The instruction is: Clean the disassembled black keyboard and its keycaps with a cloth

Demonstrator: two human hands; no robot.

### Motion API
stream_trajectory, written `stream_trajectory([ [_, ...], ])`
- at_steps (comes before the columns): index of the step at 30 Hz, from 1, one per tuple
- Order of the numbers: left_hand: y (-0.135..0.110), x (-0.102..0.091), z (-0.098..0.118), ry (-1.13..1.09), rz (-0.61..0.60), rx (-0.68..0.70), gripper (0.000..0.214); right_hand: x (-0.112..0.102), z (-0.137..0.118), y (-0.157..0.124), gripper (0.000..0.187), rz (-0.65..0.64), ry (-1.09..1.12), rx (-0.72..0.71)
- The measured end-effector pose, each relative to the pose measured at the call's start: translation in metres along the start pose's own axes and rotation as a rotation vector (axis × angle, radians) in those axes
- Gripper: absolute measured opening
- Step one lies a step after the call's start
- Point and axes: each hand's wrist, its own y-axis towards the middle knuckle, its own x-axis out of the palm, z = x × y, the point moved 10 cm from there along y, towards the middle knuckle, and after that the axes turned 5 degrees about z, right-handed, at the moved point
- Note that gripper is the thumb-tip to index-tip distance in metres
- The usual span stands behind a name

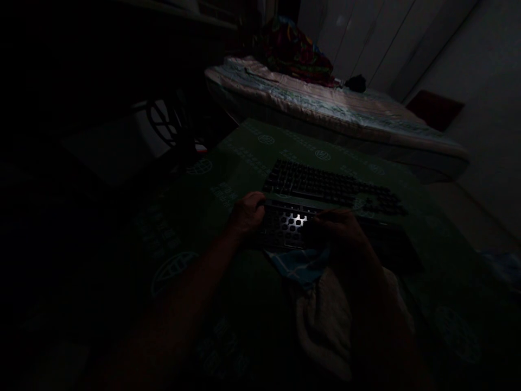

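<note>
1. With the keyboard base as the dial, the left hand [248,213] is gripping its 9 o'clock end, fingers closed around the edge.
2. The right hand [344,227] is bending its fingers over the middle; darkness is hiding whether they are holding anything.
3. Between the hands, the keyboard base [287,227] is showing a grid of sockets, some catching light.
4. Dark keys [325,182] are lying in rows at 12 o'clock on the green tablecloth [244,144].
5. A blue cloth [299,267] is lying at 7 o'clock.
</note>
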Motion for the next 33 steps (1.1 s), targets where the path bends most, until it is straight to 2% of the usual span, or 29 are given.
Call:
stream_trajectory([
  [7, -0.001, -0.001, 0.001, -0.002, 0.003, -0.004, 0.025, 0.000, 0.003, 0.005, 0.021, 0.098, 0.049, -0.018],
  [12, -0.001, -0.001, 0.000, -0.005, 0.005, -0.006, 0.024, 0.003, 0.009, 0.006, 0.021, 0.063, 0.060, 0.030],
  [19, -0.001, -0.002, 0.001, -0.003, 0.007, -0.002, 0.024, -0.015, 0.004, 0.003, 0.017, 0.086, 0.029, 0.037],
  [26, -0.001, -0.001, 0.001, -0.001, 0.007, 0.004, 0.024, -0.002, 0.004, 0.003, 0.021, 0.063, 0.042, 0.039],
  [33, 0.000, -0.001, 0.001, 0.005, 0.001, 0.002, 0.024, -0.011, -0.003, -0.001, 0.021, 0.104, 0.012, 0.042],
])
